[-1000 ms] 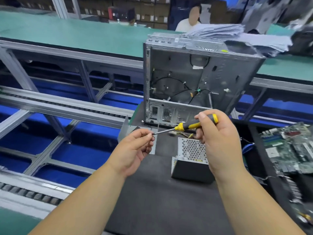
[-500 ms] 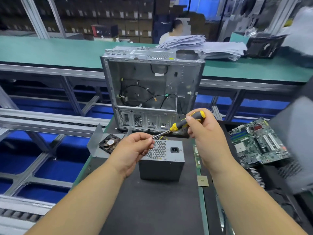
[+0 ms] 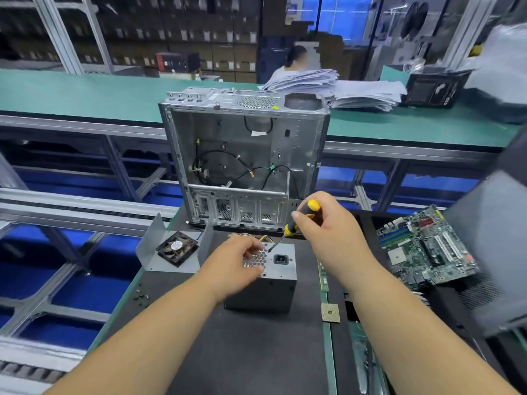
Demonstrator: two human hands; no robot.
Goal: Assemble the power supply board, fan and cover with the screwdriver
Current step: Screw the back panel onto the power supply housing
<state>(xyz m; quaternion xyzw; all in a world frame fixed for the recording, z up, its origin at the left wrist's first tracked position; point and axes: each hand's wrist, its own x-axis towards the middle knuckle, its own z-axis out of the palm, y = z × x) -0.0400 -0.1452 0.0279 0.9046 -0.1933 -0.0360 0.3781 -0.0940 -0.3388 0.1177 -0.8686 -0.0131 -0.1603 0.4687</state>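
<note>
My R hand (image 3: 319, 232) grips screwdriver (image 3: 299, 222), tip on PSU (image 3: 273, 277) top under both hands; L hand (image 3: 242, 260) fingers curled there, pinch unclear. Step: PSU screw. Next: seat bit square.

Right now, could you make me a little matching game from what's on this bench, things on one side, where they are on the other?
Things:
1. screwdriver
2. fan
3. motherboard
4. power supply

Places:
A. on the far right of the mat
B. under the left hand
C. gripped in the right hand
D. in a bent metal bracket, left of the power supply

Pairs: 1-C, 2-D, 3-A, 4-B
</note>
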